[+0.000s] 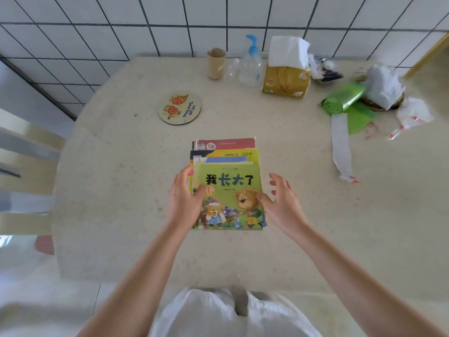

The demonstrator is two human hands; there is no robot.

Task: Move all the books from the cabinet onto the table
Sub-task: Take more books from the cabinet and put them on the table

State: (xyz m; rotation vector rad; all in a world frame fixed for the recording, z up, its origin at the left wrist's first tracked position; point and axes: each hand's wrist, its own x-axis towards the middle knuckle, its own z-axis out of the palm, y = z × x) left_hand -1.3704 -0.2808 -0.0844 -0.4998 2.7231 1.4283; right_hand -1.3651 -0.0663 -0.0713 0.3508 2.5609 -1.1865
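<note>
Books [227, 183] lie in a fanned stack on the cream desk [121, 178], the landmark for everything else: the stack sits near the desk's middle, just in front of the person. A green picture book with cartoon bears [228, 198] lies on top, with yellow, blue and red covers showing behind it.

The left hand [185, 199] grips the stack's left edge, thumb on the green cover and fingers curled round the side. The right hand [281, 199] is spread, fingers loosely fanned off the stack's right edge, with only the thumb resting on the green cover.

Farther back on the desk sits a round coaster with orange figures [179, 107]. Along the desk's far edge stand a brown paper cup [215, 63], a clear pump bottle with a blue top [250, 63] and a yellow tissue pack [286, 76]. Toward the far right corner lies a roll of green bags [342, 99].
</note>
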